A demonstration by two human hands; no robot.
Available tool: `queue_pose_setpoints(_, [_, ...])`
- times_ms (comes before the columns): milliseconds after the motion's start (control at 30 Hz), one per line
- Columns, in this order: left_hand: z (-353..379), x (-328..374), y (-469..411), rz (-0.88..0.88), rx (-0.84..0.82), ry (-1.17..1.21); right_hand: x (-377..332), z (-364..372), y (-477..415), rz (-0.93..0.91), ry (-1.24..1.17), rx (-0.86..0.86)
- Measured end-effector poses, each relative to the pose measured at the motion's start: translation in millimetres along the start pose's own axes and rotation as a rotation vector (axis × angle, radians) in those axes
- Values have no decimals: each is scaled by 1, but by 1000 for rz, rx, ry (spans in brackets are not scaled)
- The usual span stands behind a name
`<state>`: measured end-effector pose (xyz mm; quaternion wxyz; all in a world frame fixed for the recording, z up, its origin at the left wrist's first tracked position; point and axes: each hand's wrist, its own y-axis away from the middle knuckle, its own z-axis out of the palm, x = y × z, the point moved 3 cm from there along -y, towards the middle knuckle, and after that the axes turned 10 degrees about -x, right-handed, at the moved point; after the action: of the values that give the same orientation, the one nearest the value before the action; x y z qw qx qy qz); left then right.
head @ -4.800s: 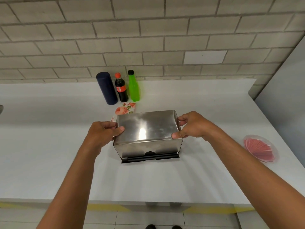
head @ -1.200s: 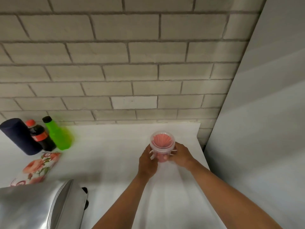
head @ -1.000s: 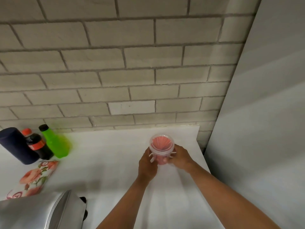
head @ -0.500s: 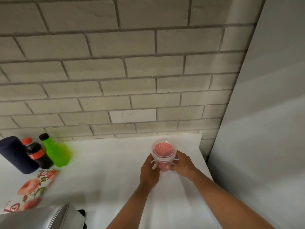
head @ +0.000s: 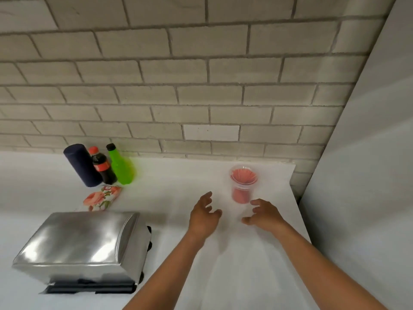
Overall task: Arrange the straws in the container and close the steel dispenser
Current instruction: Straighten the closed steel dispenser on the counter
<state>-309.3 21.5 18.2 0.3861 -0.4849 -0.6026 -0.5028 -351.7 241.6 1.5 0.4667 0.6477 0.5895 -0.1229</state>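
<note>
A clear plastic container (head: 242,184) filled with red straws stands upright on the white counter near the back right corner. My left hand (head: 204,214) and my right hand (head: 263,214) hover just in front of it, both open with fingers spread and not touching it. The steel dispenser (head: 82,245) sits shut at the lower left, its dark base slot facing me.
A dark blue cylinder (head: 81,165), a cola bottle (head: 101,167) and a green bottle (head: 120,165) stand by the brick wall. A floral packet (head: 101,198) lies behind the dispenser. A grey panel (head: 362,175) bounds the counter (head: 178,182) on the right.
Both hands have let go of the straw container and drawn back toward me; it now stands alone on the counter. The view has swung left, showing more of the dispenser.
</note>
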Motion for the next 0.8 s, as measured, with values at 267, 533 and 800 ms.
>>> queue_pose_setpoints(267, [-77,20,85,69,-35,-46,-41,70,66,-127,-3,-160])
queue_pose_setpoints(533, [-188,22,167,173,18,-109,-105,166,134,-292,-112,-191])
queue_pose_setpoints(800, [-311,-2,226,312,200,-349,-151,263,170,-369,-218,-119])
